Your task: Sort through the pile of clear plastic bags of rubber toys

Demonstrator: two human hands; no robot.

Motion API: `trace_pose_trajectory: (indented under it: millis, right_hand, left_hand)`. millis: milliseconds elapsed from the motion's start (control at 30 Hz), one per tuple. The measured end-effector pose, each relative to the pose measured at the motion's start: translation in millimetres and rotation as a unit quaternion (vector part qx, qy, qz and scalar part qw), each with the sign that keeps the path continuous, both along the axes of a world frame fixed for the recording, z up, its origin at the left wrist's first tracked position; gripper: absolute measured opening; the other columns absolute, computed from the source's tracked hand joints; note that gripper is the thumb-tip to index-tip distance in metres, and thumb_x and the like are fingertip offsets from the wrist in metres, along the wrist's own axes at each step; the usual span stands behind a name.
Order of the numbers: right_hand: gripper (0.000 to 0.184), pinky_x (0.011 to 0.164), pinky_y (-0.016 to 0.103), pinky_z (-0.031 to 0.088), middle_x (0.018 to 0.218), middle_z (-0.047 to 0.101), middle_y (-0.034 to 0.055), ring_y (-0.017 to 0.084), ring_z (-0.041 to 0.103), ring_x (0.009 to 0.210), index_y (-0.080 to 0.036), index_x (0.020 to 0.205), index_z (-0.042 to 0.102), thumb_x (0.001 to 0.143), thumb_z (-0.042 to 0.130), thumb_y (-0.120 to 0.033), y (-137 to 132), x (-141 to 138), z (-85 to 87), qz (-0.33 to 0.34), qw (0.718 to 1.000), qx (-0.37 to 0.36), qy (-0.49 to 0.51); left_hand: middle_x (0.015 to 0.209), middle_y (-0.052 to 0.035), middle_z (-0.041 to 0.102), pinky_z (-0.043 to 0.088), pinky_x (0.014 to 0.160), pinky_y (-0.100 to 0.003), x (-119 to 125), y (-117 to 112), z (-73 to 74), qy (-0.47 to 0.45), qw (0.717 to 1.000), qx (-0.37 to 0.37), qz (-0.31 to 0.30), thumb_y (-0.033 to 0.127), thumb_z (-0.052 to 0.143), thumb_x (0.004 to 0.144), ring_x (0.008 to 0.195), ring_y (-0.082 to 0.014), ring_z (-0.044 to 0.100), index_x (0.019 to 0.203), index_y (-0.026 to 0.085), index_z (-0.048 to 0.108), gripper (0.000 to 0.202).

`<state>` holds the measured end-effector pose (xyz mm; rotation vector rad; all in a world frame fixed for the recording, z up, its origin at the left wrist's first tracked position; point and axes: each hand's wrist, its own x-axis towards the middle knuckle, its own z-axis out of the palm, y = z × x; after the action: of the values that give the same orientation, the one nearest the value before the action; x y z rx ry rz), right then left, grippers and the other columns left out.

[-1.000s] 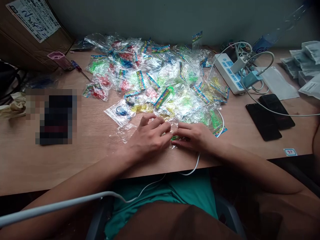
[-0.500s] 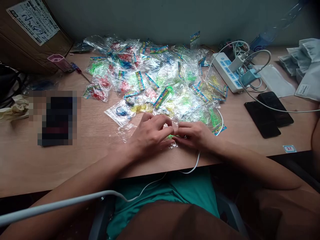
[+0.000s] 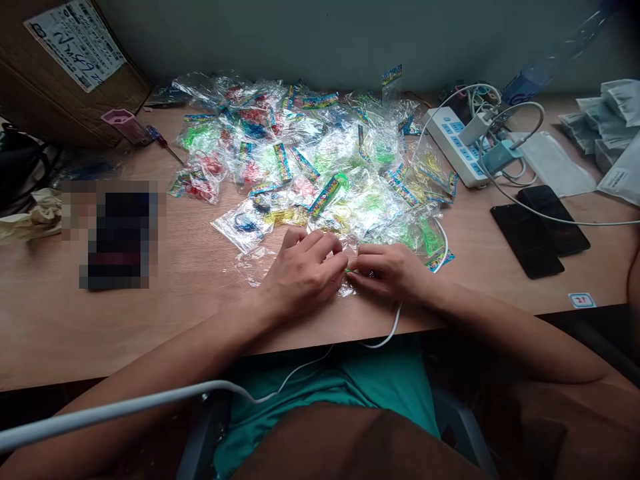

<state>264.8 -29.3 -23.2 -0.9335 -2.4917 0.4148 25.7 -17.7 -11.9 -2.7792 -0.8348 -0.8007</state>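
Observation:
Close together at the near side of the pile, my left hand [image 3: 309, 268] and my right hand [image 3: 387, 269] meet with fingers curled inward. A small bright green thing [image 3: 347, 271] shows between the fingertips, pinched from both sides; its kind is mostly hidden. Crinkled clear plastic [image 3: 346, 289] sticks out beneath the fingers. Beside my left wrist lies a clear plastic wrapper [image 3: 253, 265]. Just beyond the hands spreads a heap of clear bags [image 3: 320, 157] with printed headers, holding red, green, blue and yellow plastic pieces. One bag with a blue piece [image 3: 245, 225] lies at the heap's near left.
A white power strip [image 3: 457, 147] with plugs and cables stands right of the heap. Two dark phones [image 3: 527, 240] lie further right, near white packets [image 3: 607, 117]. At left are a cardboard box [image 3: 60, 73], pink cup [image 3: 125, 127], screwdriver [image 3: 165, 143] and a blurred-out dark device [image 3: 120, 240].
My left fingers have closed in, so less of the green thing shows between the hands. The view has shifted slightly; the heap looks unchanged.

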Motion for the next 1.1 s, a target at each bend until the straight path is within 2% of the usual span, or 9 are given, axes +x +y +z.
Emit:
trace_pose_trajectory:
  millis: [100,200,367,500,600,667,800,900,1100]
  right_hand:
    - [0.018,0.060,0.029,0.030,0.082,0.062,0.0011,0.012,0.051,0.064,-0.021,0.092,0.071,0.103,0.060,-0.029,-0.2,0.5,0.1,0.000,1.000,0.007,-0.011]
    - [0.017,0.060,0.029,0.029,0.086,0.065,0.0019,0.013,0.054,0.066,-0.021,0.096,0.071,0.104,0.060,-0.031,-0.5,0.7,0.2,0.000,1.000,0.010,-0.025]
    - [0.019,0.059,0.029,0.029,0.088,0.067,0.0020,0.012,0.054,0.065,-0.020,0.099,0.070,0.104,0.061,-0.036,-0.5,2.0,0.8,0.002,0.999,0.017,-0.044]
    - [0.024,0.058,0.030,0.027,0.089,0.068,0.0033,0.013,0.056,0.067,-0.020,0.101,0.072,0.106,0.057,-0.038,-0.8,4.4,0.1,0.016,0.996,0.057,-0.071]
    - [0.025,0.057,0.030,0.026,0.089,0.069,0.0034,0.013,0.058,0.069,-0.021,0.102,0.073,0.107,0.055,-0.037,-1.3,6.0,-1.7,0.015,0.993,0.086,-0.074]
    - [0.025,0.056,0.030,0.026,0.086,0.068,0.0027,0.012,0.057,0.067,-0.021,0.102,0.074,0.108,0.055,-0.036,-1.5,6.6,-3.1,0.014,0.993,0.097,-0.067]
    - [0.024,0.056,0.029,0.028,0.084,0.067,0.0019,0.011,0.055,0.064,-0.021,0.101,0.074,0.108,0.056,-0.035,-1.5,7.0,-3.7,0.022,0.992,0.113,-0.048]
    - [0.023,0.057,0.028,0.031,0.089,0.068,0.0036,0.012,0.057,0.067,-0.021,0.108,0.075,0.106,0.059,-0.038,-1.9,7.0,-1.3,0.021,0.993,0.107,-0.039]
    - [0.023,0.059,0.027,0.034,0.092,0.066,0.0046,0.012,0.057,0.069,-0.022,0.106,0.076,0.105,0.060,-0.039,-3.0,7.9,1.1,0.036,0.995,0.084,-0.048]
  left_hand:
    - [0.093,-0.0013,0.072,0.036,0.087,-0.040,-2.7,-1.9,1.7,0.022,0.999,0.032,-0.028,0.023,0.059,0.102,0.087,-0.0186,0.060,0.087,0.022,0.064,0.016]
    - [0.093,0.0009,0.073,0.036,0.087,-0.038,-10.0,-1.4,3.9,0.048,0.993,0.062,-0.083,0.024,0.058,0.104,0.085,-0.0169,0.059,0.086,0.023,0.062,0.019]
    - [0.090,0.0005,0.072,0.037,0.088,-0.036,-19.0,3.5,4.8,0.071,0.988,0.047,-0.130,0.019,0.057,0.105,0.085,-0.0169,0.058,0.087,0.022,0.062,0.020]
    - [0.089,0.0005,0.074,0.037,0.086,-0.035,-19.1,7.6,1.4,0.060,0.989,-0.036,-0.128,0.026,0.056,0.107,0.083,-0.0170,0.058,0.094,0.023,0.065,0.016]
    - [0.089,-0.0001,0.075,0.038,0.087,-0.035,-20.0,10.4,0.3,0.023,0.988,-0.108,-0.108,0.025,0.056,0.107,0.084,-0.0168,0.059,0.101,0.021,0.067,0.014]
    - [0.087,0.0002,0.075,0.038,0.090,-0.036,-21.0,11.9,0.0,0.004,0.987,-0.138,-0.086,0.025,0.057,0.106,0.084,-0.0166,0.059,0.100,0.021,0.068,0.014]
    - [0.089,-0.0010,0.073,0.036,0.093,-0.038,-21.0,13.3,-1.7,0.026,0.988,-0.142,-0.062,0.033,0.063,0.104,0.089,-0.0188,0.058,0.092,0.023,0.071,0.018]
    - [0.091,-0.0032,0.071,0.037,0.092,-0.039,-21.0,12.9,-1.5,0.040,0.989,-0.132,-0.060,0.035,0.064,0.103,0.092,-0.0210,0.057,0.089,0.023,0.073,0.021]
    - [0.109,-0.0050,0.073,0.037,0.100,-0.043,-22.6,11.6,2.5,0.012,0.986,-0.151,-0.072,0.036,0.068,0.100,0.107,-0.0247,0.059,0.098,0.025,0.074,0.013]
